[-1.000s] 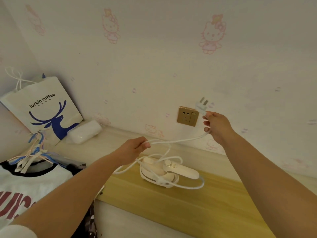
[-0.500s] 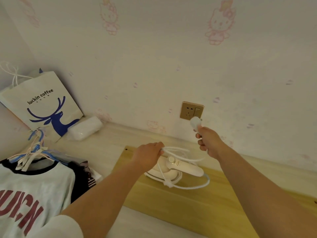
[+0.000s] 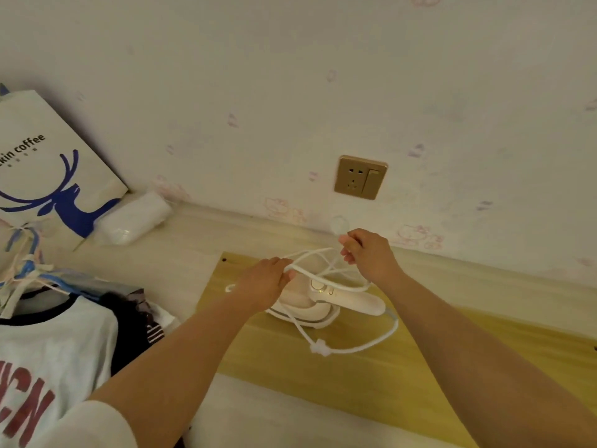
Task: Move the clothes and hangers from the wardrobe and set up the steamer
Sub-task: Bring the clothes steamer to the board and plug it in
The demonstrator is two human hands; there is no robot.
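A cream handheld steamer lies on a yellow wooden board. Its white cord loops around it. My left hand grips a loop of the cord just left of the steamer. My right hand holds the white plug and cord above the steamer, below the gold wall socket. At the left lies a white T-shirt with red letters on dark clothes, with a bundle of hangers above them.
A white paper bag with a blue deer leans in the left corner, and a white roll lies beside it. The wallpapered wall rises right behind the board. A pale wooden surface runs along the wall.
My right hand has come down from beside the socket with the plug, to just above the steamer. My left hand moved right toward it with the cord. The view tilted down and closer.
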